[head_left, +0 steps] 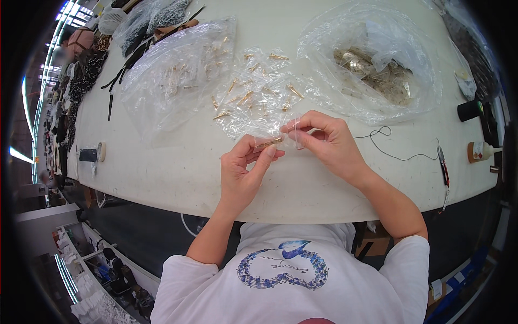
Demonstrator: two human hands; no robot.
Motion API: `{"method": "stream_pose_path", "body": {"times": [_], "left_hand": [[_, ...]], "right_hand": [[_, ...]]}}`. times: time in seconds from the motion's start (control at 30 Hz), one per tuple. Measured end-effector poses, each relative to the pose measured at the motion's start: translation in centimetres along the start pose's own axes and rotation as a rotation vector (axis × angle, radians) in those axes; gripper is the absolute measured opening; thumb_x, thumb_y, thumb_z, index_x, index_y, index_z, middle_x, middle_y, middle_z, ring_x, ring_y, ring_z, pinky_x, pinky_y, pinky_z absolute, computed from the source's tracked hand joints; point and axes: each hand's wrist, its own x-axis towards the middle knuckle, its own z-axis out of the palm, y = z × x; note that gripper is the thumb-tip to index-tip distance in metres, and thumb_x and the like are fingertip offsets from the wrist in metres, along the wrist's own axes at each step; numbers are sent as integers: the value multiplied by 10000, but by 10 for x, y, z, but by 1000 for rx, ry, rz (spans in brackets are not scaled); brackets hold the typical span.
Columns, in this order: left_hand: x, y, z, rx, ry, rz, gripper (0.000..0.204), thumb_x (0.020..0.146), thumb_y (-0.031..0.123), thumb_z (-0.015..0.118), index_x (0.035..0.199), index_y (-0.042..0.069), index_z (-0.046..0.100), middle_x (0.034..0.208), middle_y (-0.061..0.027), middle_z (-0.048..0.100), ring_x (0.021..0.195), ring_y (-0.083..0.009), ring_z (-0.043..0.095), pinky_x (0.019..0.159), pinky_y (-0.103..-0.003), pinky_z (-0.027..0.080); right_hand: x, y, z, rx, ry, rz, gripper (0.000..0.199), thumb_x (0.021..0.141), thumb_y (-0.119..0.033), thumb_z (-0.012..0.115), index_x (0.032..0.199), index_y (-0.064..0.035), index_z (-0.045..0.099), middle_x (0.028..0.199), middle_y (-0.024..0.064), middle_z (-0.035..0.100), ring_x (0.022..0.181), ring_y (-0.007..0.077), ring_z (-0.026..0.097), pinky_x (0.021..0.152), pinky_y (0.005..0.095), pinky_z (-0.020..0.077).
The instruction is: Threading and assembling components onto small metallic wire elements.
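Between thumb and fingers, my left hand [239, 174] grips a small gold-coloured metal piece [271, 142]; its exact kind is too small to make out. My right hand [333, 144] pinches the edge of a small transparent plastic bag [293, 133], just right of the gold piece. Whether the piece is inside that bag or only against it, I cannot tell. Just beyond my hands lies a spread of small transparent bags [245, 121] with slim gold pieces [245, 98] among them.
A large transparent bag [145, 89] with more gold pieces lies at left. Another large bag [318, 51] holding crumpled transparent packets is at right. Further right are black thread [402, 158], thread snips [443, 167], a black spool [469, 110] and a bottle [478, 152]. A tape roll [101, 152] sits left.
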Motion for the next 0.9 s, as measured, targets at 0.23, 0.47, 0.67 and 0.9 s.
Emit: {"method": "stream_pose_path", "body": {"times": [0.23, 0.47, 0.67, 0.9], "left_hand": [[5, -7, -4, 15, 34, 27, 103, 949, 73, 614, 952, -27, 589, 922, -68, 653, 860, -139, 676, 787, -266, 544], [6, -4, 1, -269, 47, 14, 94, 943, 56, 619, 976, -7, 558, 922, -87, 651, 827, -142, 671, 761, -271, 549], [5, -6, -3, -234, -3, -120, 81, 938, 60, 624, 972, 7, 574, 923, -82, 660, 793, -132, 660, 733, -264, 536], [-3, -12, -9, 14, -122, -35, 90, 953, 76, 608, 1015, 11, 598, 919, -53, 663, 822, -112, 638, 738, -266, 518]], "right_hand": [[-5, -3, 12, -73, -73, -108, 259, 912, -10, 573, 1143, -49, 684, 903, 44, 587, 727, 94, 551, 670, 241, 473], [-7, -9, 10, -319, -66, -249, 262, 890, -24, 606, 1138, -57, 685, 831, 47, 531, 698, 131, 532, 651, 262, 450], [-8, -4, 11, -337, -47, -254, 194, 884, -49, 633, 1065, -15, 693, 813, 76, 561, 704, 153, 579, 643, 279, 476], [-7, -5, 9, -389, 12, -176, 226, 886, -63, 633, 1098, -38, 707, 784, 72, 533, 660, 153, 540, 615, 272, 450]]}}
